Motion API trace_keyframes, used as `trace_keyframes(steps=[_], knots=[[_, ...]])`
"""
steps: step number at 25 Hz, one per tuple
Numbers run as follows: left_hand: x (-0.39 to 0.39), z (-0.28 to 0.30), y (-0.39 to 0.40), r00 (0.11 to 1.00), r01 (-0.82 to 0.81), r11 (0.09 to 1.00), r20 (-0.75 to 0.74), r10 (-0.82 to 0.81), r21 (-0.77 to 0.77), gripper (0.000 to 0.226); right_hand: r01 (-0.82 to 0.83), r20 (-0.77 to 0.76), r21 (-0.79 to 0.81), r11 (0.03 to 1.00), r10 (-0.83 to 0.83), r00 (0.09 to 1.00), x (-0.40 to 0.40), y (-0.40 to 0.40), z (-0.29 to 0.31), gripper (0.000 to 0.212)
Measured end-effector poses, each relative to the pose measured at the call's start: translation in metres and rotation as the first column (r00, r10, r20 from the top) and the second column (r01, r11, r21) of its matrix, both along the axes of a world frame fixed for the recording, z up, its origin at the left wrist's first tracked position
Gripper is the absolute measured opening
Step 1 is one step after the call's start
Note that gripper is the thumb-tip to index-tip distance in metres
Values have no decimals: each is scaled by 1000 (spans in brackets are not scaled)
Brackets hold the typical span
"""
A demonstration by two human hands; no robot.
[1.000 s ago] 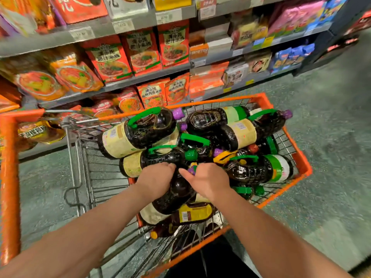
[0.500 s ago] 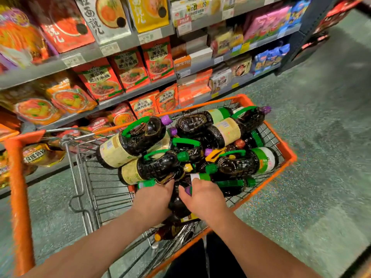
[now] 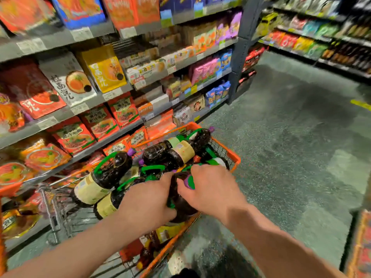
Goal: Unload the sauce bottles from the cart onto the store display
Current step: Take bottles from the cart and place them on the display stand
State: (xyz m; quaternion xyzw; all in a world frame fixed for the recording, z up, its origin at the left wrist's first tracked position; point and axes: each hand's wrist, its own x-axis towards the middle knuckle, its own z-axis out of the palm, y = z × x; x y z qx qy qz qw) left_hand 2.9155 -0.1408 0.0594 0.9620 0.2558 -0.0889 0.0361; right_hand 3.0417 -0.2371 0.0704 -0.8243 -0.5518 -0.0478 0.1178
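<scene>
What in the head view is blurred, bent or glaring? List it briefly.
Head view: motion blur smears the upper shelf packets and far aisle shelves; wide-angle distortion bows the shelving; small glints on the dark sauce bottles; both hands, left hand, right hand, are soft-edged.

This is a shop aisle: beside the orange cart (image 3: 236,157) stand grey shelves (image 3: 112,97) with price tags and packaged food; more shelves stand beyond it.

Left hand (image 3: 147,203) and right hand (image 3: 208,189) grip dark sauce bottle (image 3: 181,205) above orange cart (image 3: 233,157); noodle shelves (image 3: 112,95) left.
</scene>
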Motion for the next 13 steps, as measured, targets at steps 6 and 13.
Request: trace_keyframes(steps=[6, 13], knots=[[64, 75, -78, 894, 448, 891, 46, -446, -76, 109, 75, 108, 90, 993, -85, 991, 24, -124, 57, 34], [138, 94, -222, 509, 839, 447, 155, -847, -310, 77, 170, 155, -60, 984, -159, 975, 26, -290, 87, 38]])
